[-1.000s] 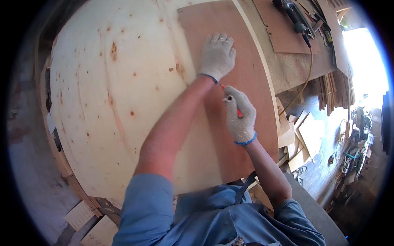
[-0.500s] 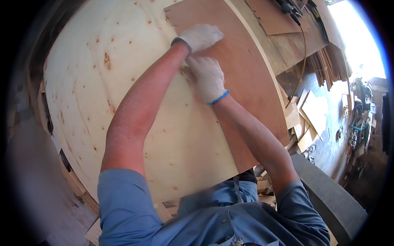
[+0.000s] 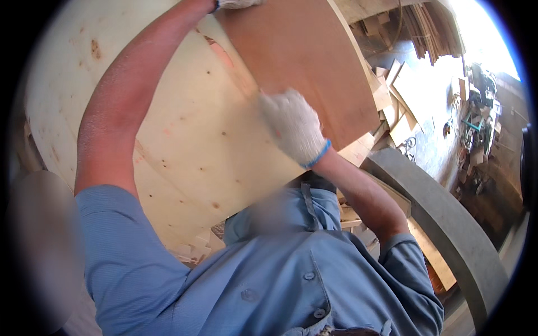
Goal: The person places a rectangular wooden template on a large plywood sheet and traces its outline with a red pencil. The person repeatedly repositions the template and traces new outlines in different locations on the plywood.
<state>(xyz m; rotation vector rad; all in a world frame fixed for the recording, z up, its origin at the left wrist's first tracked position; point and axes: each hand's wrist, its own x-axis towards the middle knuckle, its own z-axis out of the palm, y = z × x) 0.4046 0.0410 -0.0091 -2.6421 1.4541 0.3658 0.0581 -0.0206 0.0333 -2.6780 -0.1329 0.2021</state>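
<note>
A large pale plywood sheet with knots lies before me, and a reddish-brown thin board covers its right part. My right hand, in a white knitted glove with a blue cuff, is closed in a fist over the left edge of the brown board, near its close end. Whatever the fist may hold is hidden. My left hand, also gloved, rests at the far part of the brown board; the picture's top edge cuts it off, so its fingers are hidden. A pinkish, torn-looking strip shows along the board's left edge.
A curved grey band runs past my right side. Wood offcuts lie on the floor to the right. Beyond them hang stacked brown strips, with cluttered tools and cables along the wall. More scraps lie below the near edge.
My right hand has moved toward me along the brown board's edge, away from my left hand. The view has tilted nearer my body, and my left hand now sits at the top edge.
</note>
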